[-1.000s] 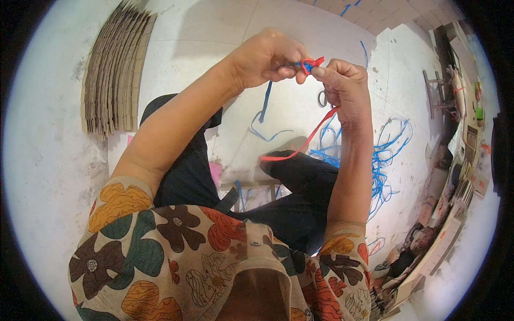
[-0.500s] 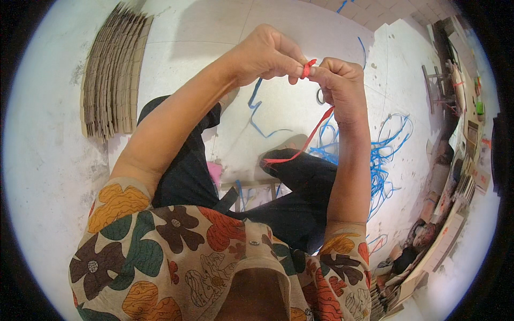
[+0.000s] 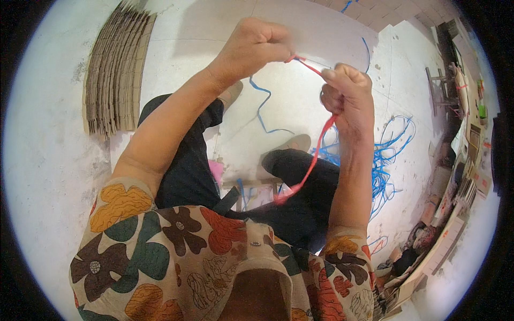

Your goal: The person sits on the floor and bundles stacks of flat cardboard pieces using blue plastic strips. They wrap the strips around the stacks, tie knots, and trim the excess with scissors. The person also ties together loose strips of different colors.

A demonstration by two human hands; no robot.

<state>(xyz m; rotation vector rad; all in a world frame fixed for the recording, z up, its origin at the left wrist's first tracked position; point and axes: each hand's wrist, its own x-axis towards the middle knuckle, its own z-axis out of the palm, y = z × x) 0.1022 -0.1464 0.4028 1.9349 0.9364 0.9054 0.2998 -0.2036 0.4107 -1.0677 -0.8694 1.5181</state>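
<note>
Between my two raised hands a thin red plastic strip (image 3: pixel 310 65) is stretched, with a knot-like lump and a speck of blue at my left fingers. My left hand (image 3: pixel 261 44) is closed on that end, its fingertips slightly blurred. My right hand (image 3: pixel 347 92) makes a fist around the strip, lower and to the right. From beneath the fist the strip's loose tail hangs down in front of my dark trousers, its tip blurred. A crinkled blue strip (image 3: pixel 261 109) runs down from behind my left wrist; whether it is held or lies on the floor I cannot tell.
A stack of folded cardboard (image 3: pixel 115 72) stands on the pale floor at the left. Tangled blue strips (image 3: pixel 381 176) lie right of my right forearm. Along the right are a small wooden stool (image 3: pixel 439 91) and assorted clutter; more cardboard (image 3: pixel 369 12) is at the far edge.
My hands have moved apart, the left one up and left, the right one slightly right and down. The red strip is now drawn out between them, and its hanging tail has swung downward.
</note>
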